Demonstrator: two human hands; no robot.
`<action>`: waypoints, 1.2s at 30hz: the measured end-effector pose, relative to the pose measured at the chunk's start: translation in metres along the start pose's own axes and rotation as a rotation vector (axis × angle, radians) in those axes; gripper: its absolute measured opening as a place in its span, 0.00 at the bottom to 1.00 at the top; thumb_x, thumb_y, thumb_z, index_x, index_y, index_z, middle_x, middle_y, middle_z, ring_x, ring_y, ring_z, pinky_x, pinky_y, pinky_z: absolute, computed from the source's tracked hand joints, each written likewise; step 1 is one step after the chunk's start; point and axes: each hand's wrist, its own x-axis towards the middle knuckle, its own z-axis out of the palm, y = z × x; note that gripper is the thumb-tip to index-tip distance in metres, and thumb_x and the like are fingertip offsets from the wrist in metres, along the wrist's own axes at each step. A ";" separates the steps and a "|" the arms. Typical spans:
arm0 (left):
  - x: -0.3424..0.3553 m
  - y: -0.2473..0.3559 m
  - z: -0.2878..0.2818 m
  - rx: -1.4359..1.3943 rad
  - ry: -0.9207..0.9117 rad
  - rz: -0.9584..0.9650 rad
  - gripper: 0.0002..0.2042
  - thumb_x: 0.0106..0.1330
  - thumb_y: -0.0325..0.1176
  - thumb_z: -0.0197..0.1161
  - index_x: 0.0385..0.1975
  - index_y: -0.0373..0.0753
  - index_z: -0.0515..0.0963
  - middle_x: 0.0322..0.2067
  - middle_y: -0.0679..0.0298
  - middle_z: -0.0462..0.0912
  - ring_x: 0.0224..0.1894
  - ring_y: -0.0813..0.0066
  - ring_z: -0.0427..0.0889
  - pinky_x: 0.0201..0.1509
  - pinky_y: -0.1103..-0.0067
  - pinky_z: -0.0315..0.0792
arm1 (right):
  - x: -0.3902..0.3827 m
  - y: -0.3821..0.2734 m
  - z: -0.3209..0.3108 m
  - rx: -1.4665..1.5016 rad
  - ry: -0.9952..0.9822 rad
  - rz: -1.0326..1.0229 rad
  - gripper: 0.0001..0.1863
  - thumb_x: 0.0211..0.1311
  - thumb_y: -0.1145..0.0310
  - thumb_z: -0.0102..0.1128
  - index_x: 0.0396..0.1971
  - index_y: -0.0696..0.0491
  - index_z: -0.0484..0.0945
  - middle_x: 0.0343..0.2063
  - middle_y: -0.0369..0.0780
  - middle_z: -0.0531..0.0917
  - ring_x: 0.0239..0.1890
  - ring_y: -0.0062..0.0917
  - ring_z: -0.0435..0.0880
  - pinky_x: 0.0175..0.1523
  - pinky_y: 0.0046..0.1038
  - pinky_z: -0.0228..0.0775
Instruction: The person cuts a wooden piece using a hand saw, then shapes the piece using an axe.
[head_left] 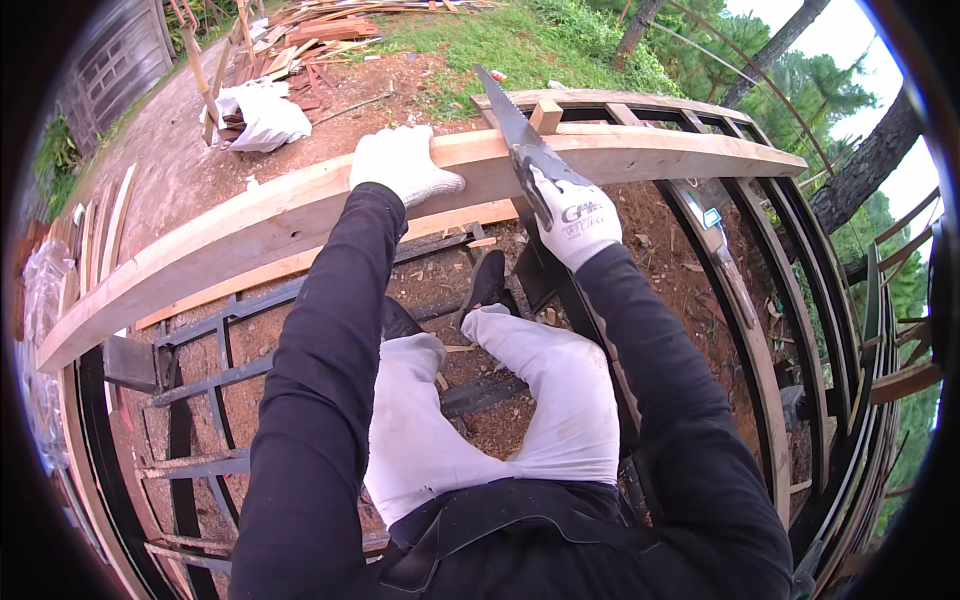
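Note:
A long pale timber beam lies across in front of me, from the far left to the upper right. My left hand, in a white glove, is wrapped over the beam's top edge and grips it. In a printed white glove, my right hand is closed round the handle of a hand saw. The saw's toothed blade rests across the beam and points up and away from me. Just right of the blade, a small wood block stands behind the beam. The handle is mostly hidden by my fingers.
Dark metal frames lie over the dirt on the left. Dark slats with a wooden frame extend to the right, with another hand saw among them. Scrap boards and a white sack lie farther off. Tree trunks stand at right.

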 end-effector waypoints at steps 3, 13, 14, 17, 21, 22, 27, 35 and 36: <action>-0.001 -0.003 0.000 -0.004 -0.038 0.000 0.44 0.46 0.66 0.69 0.60 0.40 0.77 0.55 0.51 0.82 0.60 0.54 0.80 0.66 0.65 0.70 | 0.001 -0.006 -0.005 0.034 0.036 0.006 0.26 0.60 0.67 0.61 0.60 0.49 0.76 0.39 0.46 0.86 0.41 0.42 0.86 0.51 0.41 0.75; -0.005 0.000 -0.006 0.006 -0.024 -0.025 0.43 0.45 0.65 0.69 0.59 0.40 0.78 0.55 0.50 0.83 0.59 0.55 0.81 0.65 0.67 0.71 | -0.037 -0.004 -0.035 0.017 -0.040 0.065 0.28 0.59 0.67 0.63 0.62 0.48 0.75 0.40 0.43 0.87 0.42 0.37 0.87 0.52 0.37 0.75; -0.002 0.002 -0.004 0.004 -0.020 -0.021 0.43 0.45 0.65 0.69 0.59 0.40 0.78 0.55 0.50 0.83 0.59 0.55 0.81 0.65 0.67 0.71 | -0.005 0.002 -0.015 0.022 -0.032 0.033 0.27 0.62 0.67 0.59 0.63 0.49 0.74 0.45 0.46 0.87 0.46 0.39 0.87 0.55 0.39 0.74; -0.004 -0.007 0.001 -0.018 -0.028 -0.012 0.43 0.46 0.65 0.69 0.60 0.40 0.78 0.55 0.50 0.83 0.58 0.55 0.81 0.65 0.67 0.71 | 0.014 -0.016 -0.017 -0.002 -0.053 0.062 0.27 0.62 0.68 0.57 0.64 0.48 0.73 0.45 0.45 0.87 0.48 0.37 0.86 0.55 0.38 0.73; -0.016 -0.018 -0.007 -0.012 -0.002 -0.041 0.43 0.45 0.65 0.69 0.58 0.40 0.78 0.53 0.51 0.83 0.56 0.55 0.82 0.63 0.66 0.72 | -0.108 -0.022 -0.056 0.045 0.064 -0.096 0.29 0.53 0.69 0.65 0.60 0.52 0.77 0.32 0.40 0.84 0.37 0.35 0.85 0.49 0.36 0.73; -0.022 -0.021 -0.009 0.011 -0.021 -0.071 0.43 0.45 0.65 0.70 0.58 0.40 0.79 0.53 0.51 0.84 0.56 0.55 0.82 0.63 0.66 0.72 | -0.144 -0.025 -0.066 0.045 0.091 -0.115 0.30 0.51 0.69 0.66 0.58 0.52 0.78 0.31 0.39 0.83 0.36 0.34 0.84 0.47 0.36 0.73; -0.009 -0.004 -0.002 0.005 0.051 0.011 0.42 0.45 0.65 0.70 0.57 0.40 0.79 0.53 0.51 0.84 0.56 0.55 0.82 0.63 0.66 0.72 | -0.069 0.001 -0.034 0.006 0.074 -0.071 0.29 0.55 0.68 0.65 0.61 0.49 0.76 0.32 0.40 0.84 0.37 0.35 0.85 0.49 0.38 0.74; -0.016 -0.020 -0.012 0.034 -0.077 -0.074 0.43 0.45 0.64 0.71 0.59 0.40 0.78 0.52 0.52 0.85 0.56 0.57 0.83 0.62 0.67 0.73 | -0.101 -0.027 -0.044 0.089 -0.023 -0.072 0.32 0.58 0.66 0.62 0.66 0.50 0.72 0.39 0.43 0.85 0.41 0.38 0.85 0.54 0.40 0.73; -0.018 -0.016 -0.009 0.036 -0.080 -0.075 0.43 0.45 0.64 0.71 0.59 0.40 0.78 0.52 0.52 0.85 0.56 0.57 0.83 0.62 0.67 0.73 | -0.136 -0.022 -0.060 0.138 0.023 -0.083 0.32 0.53 0.64 0.66 0.62 0.51 0.76 0.36 0.42 0.85 0.39 0.36 0.85 0.55 0.39 0.73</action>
